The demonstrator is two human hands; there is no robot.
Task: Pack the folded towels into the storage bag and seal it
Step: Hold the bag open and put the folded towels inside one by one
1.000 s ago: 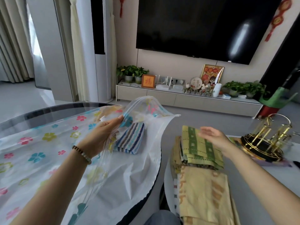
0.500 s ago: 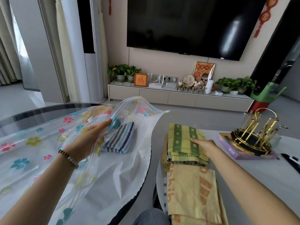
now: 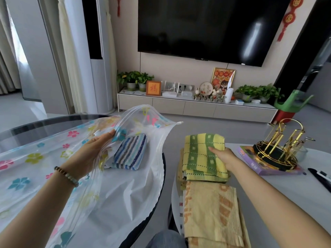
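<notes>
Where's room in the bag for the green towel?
Bare storage bag floor lies nearer the person than the striped towel, and right of it to the zip edge. Crowded left of the towel, where the left hand holds up the top sheet.

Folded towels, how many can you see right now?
3 clearly: a blue striped towel inside the storage bag, a green and yellow towel gripped by the right hand, and an orange patterned towel nearest the person. Edges beneath those two suggest more are hidden.
</notes>
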